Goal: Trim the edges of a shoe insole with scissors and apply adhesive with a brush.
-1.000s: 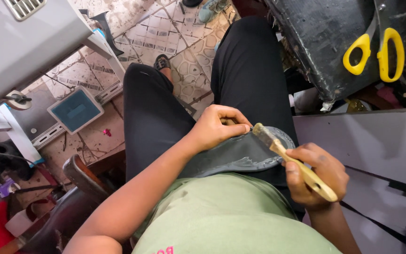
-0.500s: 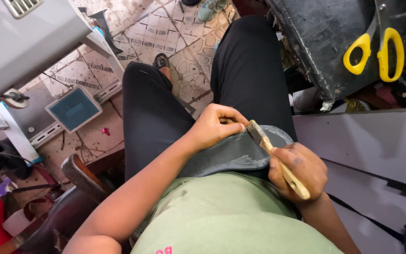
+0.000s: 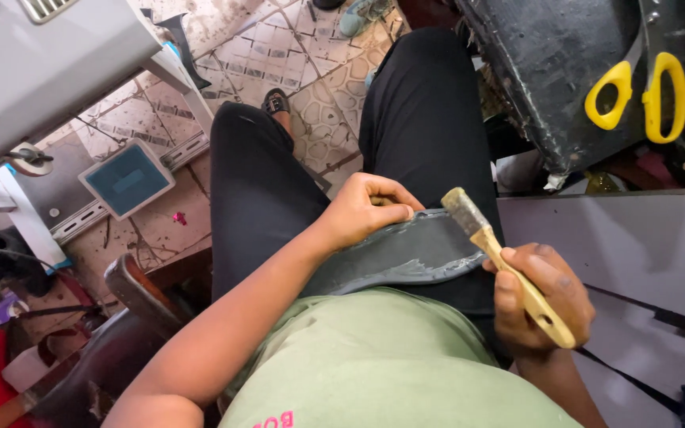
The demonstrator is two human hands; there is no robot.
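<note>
Shoe sole (image 3: 406, 254), grey and flat, lies across the person's lap on the black trousers (image 3: 263, 198), just in front of the green shirt (image 3: 374, 364). At the sole's far left end the left hand (image 3: 370, 208) is curled, its fingers pressed together and pinching the sole's edge against the thigh. Just past the sole's right end the right hand (image 3: 537, 297) is closed in a fist around the pale wooden handle of a small paintbrush (image 3: 505, 265). The brush slants up and to the left from that hand, and its worn, greyish bristle head hangs just above the right end of the sole; whether the bristles touch it cannot be told.

Well beyond the sole, up and to the right, yellow-handled scissors (image 3: 636, 91) rest on a black, scuffed surface (image 3: 549, 71). To the right of the sole runs a grey table (image 3: 636, 238). Far to the left of the sole, a small blue-faced box (image 3: 127, 178) sits on the patterned tile floor (image 3: 319, 103), under a grey machine housing (image 3: 41, 71). A sandalled foot (image 3: 277, 103) shows on the floor beyond the left knee.
</note>
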